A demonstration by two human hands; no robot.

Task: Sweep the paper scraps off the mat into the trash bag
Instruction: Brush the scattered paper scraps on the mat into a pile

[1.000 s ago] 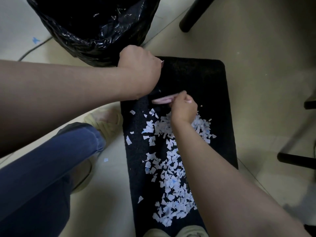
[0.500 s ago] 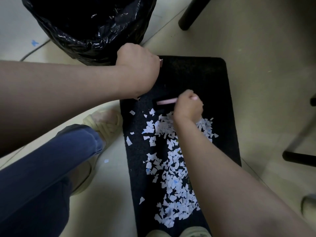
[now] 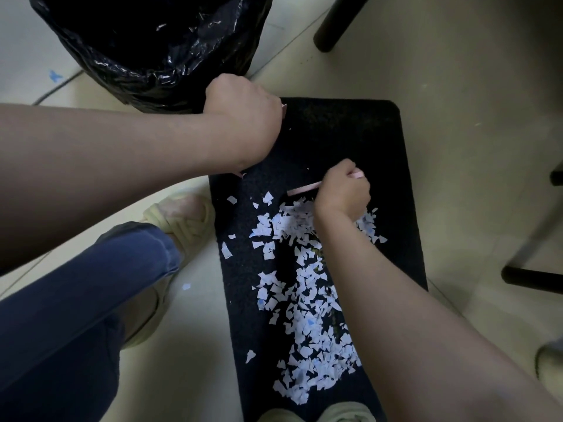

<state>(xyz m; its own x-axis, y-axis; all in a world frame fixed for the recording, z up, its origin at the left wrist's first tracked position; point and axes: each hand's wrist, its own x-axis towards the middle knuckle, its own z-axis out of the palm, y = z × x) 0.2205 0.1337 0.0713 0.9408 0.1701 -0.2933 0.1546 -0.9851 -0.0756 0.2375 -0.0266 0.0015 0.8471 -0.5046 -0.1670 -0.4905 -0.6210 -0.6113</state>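
Black trash bag [image 3: 146, 65] lining a bin at top left on the floor [image 3: 441, 71], mouth open and dark inside, just a few tiny pale flecks stuck to the plastic near the rim, can't tell what else is down in there. Black mat [image 3: 350, 132] flat on the floor just beside it, far left corner nearly touching the bag. Far half of the mat mostly bare, near half covered in paper scraps [image 3: 304, 300], white with a few blue bits, thick pile running from mid-mat down toward the near edge. A few loose ones scattered toward the left edge, plus one stray on the floor by the knee. Right hand [image 3: 342, 193] curled tight around a small pink brush [image 3: 304, 188], set down on the mat right at the far end of the pile, pink handle poking out both sides of the fist. Left hand [image 3: 243, 117] closed into a fist at the mat's far left corner, next to the bag, pink edge peeking out on each side of it, so gripping something pink, can't tell what exactly. Blue-jeaned knee [image 3: 91, 300] and a pale sandal [image 3: 179, 220] left of the mat, another pale shoe [image 3: 320, 414] at the near end. Dark chair legs [image 3: 338, 22] off to the right and top.
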